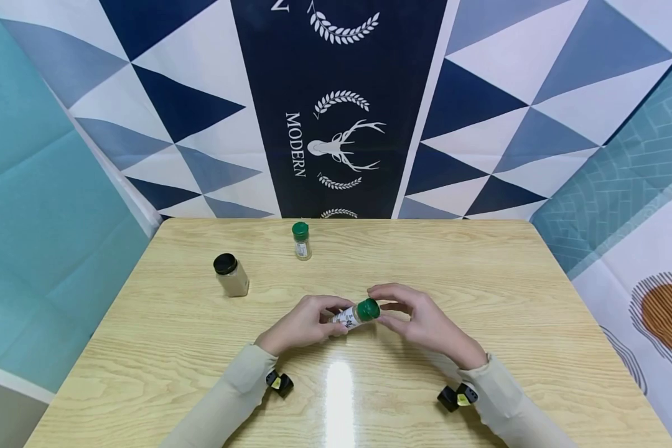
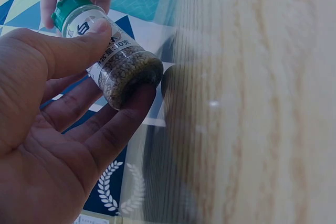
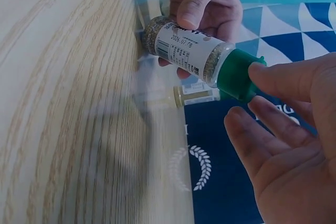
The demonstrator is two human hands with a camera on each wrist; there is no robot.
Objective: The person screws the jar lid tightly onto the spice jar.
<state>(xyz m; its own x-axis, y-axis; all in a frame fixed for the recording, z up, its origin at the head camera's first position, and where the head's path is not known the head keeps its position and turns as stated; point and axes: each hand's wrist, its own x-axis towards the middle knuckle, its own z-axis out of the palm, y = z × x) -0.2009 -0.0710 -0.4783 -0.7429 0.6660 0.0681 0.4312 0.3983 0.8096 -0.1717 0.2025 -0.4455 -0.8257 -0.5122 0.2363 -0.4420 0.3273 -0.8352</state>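
Observation:
In the head view, my left hand [image 1: 308, 320] holds a spice jar [image 1: 347, 318] with a green cap, tilted over the table. The left wrist view shows its thumb across the white label and fingers beneath the clear body [image 2: 123, 74], which has coarse grains inside. My right hand [image 1: 425, 317] is at the cap end, fingers loosely bent and spread. Seen from the right wrist, its thumb meets the edge of the green cap [image 3: 239, 74], while the other fingertips lie just below the cap, contact unclear.
A second green-capped jar [image 1: 302, 241] stands near the table's back edge. To its left is a black-lidded jar [image 1: 233, 276] with beige contents. The wood-grain table [image 1: 453, 261] ends at a patterned cloth backdrop [image 1: 336, 149].

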